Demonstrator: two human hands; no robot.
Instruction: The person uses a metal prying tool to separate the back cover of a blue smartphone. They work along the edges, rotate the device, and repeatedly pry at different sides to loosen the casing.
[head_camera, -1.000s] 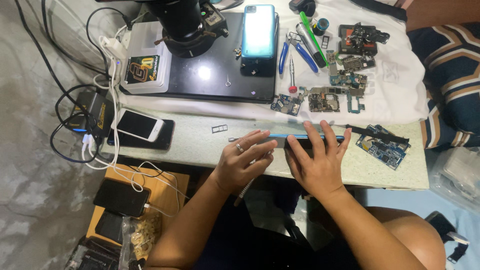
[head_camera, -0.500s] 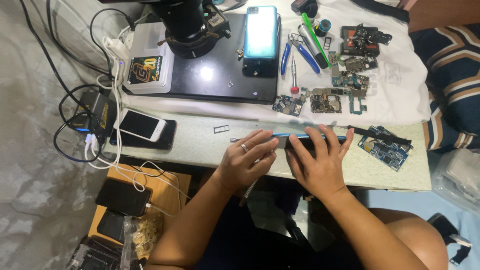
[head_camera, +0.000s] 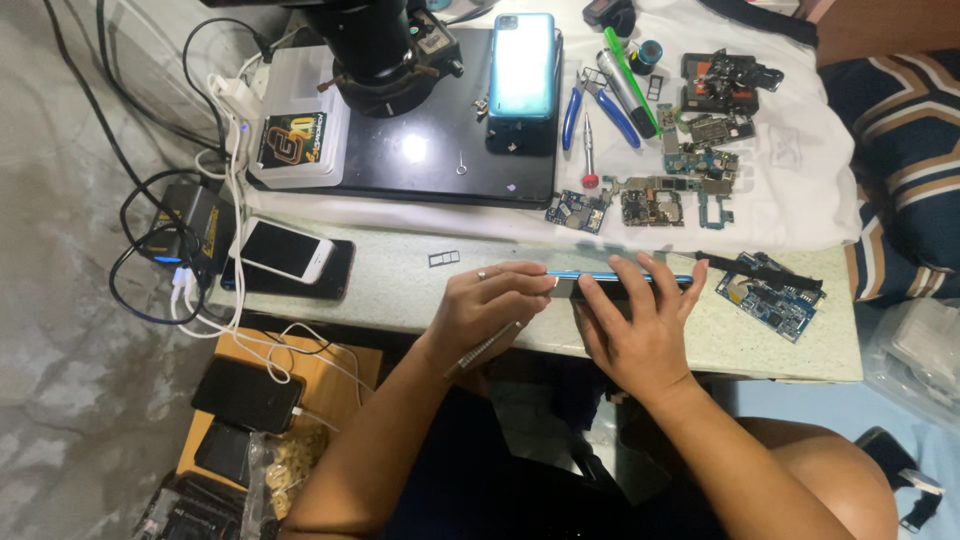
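Head-camera view shows both hands at the near edge of the pale speckled stone worktop (head_camera: 400, 290), pressed onto a thin blue-edged smartphone (head_camera: 600, 279) lying flat on the worktop just in front of the person.

The right hand (head_camera: 640, 320) lies spread over the phone's body, fingers fanned and pinning it down; it presses rather than closes around it. The left hand (head_camera: 490, 305) meets the phone's left end with curled fingertips, and a slim metal tool (head_camera: 485, 348) with a dark tip runs under its palm, gripped there as far as I can tell.

The phone looks light, stiff and thin, with a smooth, likely slippery shell and a fragile glass face. I judge it is best taken by its long side edges, not by the flat faces, and pressed evenly so it does not flex.

Just left of the grip lies a small dark SIM tray (head_camera: 444, 259). To the right of the right hand sits a blue circuit board (head_camera: 770, 305) with a black strip across it.

Farther left, a white phone (head_camera: 280, 250) rests on a black phone (head_camera: 330, 280). Beyond the grip lie green circuit boards (head_camera: 650, 200), blue-handled pliers (head_camera: 590, 100), and a teal smartphone (head_camera: 522, 65) on a black microscope base (head_camera: 420, 160).
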